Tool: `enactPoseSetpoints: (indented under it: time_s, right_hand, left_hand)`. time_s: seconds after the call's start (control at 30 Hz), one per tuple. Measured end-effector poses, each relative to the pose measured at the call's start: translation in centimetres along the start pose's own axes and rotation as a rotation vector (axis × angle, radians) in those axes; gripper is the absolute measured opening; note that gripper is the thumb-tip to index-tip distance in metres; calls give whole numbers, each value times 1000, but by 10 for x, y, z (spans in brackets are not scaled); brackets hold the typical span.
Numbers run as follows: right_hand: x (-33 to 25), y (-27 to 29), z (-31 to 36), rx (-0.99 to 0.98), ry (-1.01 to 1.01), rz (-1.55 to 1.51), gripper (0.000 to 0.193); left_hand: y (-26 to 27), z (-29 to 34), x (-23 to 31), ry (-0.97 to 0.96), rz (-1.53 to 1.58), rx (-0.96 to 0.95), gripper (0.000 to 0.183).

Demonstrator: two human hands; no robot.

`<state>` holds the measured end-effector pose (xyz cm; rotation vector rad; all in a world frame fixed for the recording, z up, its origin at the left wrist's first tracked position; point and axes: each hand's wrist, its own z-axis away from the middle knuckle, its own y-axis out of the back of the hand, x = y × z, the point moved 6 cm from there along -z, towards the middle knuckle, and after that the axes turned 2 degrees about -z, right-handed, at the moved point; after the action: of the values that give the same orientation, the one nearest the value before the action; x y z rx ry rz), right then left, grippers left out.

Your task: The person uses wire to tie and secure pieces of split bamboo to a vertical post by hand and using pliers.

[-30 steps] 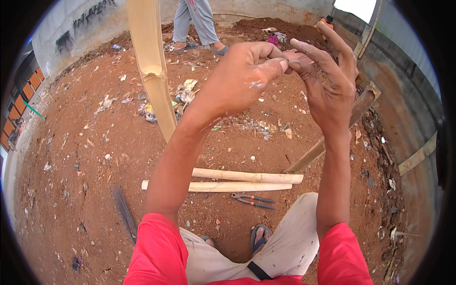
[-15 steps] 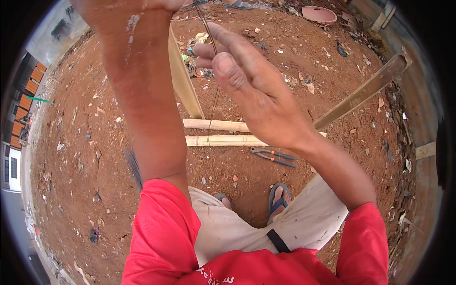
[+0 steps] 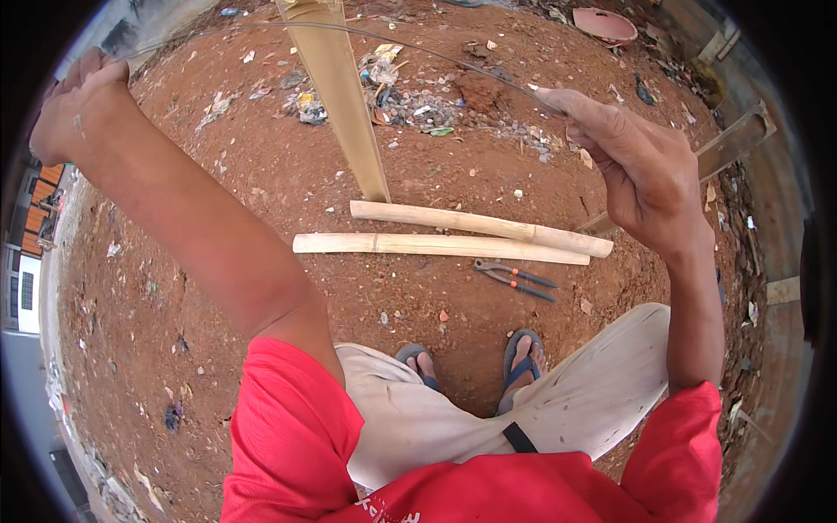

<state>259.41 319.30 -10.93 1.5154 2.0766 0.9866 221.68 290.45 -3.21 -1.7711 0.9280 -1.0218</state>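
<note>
A thin dark wire point(image 3: 410, 44) stretches across the top of the view between my two hands, bowing upward in front of a bamboo post point(image 3: 340, 105). At the far left my left hand point(image 3: 83, 109) is raised with its fingers closed on one end of the wire. My right hand point(image 3: 636, 166), up on the right side, pinches the other end between thumb and fingers. Below, two split bamboo strips point(image 3: 427, 244) lie crosswise on the soil near the foot of the post. Orange-handled pincers point(image 3: 516, 280) rest beside them, touched by neither hand.
Reddish soil point(image 3: 200, 322) with scattered litter surrounds my sandalled feet point(image 3: 523, 362). A slanting plank point(image 3: 737, 139) stands at the right near a wall. A pink basin point(image 3: 604, 26) lies at the far right, and a heap of rubble and scraps point(image 3: 418, 105) behind the post.
My hands have moved apart, left hand to the left and right hand to the right. The wire, hanging down between them before, now spans the gap. My right fingers have closed on it.
</note>
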Motion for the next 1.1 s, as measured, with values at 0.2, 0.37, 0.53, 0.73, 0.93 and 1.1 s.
enactPoseSetpoints:
  time_s: [0.2, 0.37, 0.53, 0.73, 0.93, 1.1]
  right_hand:
    - [-6, -28, 69, -517, -24, 158, 50]
    - [-39, -82, 48, -529, 233, -29, 16]
    - [-37, -90, 64, -557, 205, -30, 9]
    - [-46, -94, 39, -495, 230, -37, 11]
    - [-46, -97, 44, -494, 278, -44, 20]
    - [-38, -101, 57, -497, 237, -84, 25]
  left_hand:
    - [70, -13, -9, -410, -196, 192, 12]
    - [-1, 25, 14, -500, -341, -296, 10]
    - [-60, 181, -101, 200, -680, -873, 20]
    - [-22, 293, -215, 809, -892, -1203, 27]
    - [13, 372, -245, 1438, -594, -1020, 25]
    - [-21, 374, -234, 1446, -323, -867, 20]
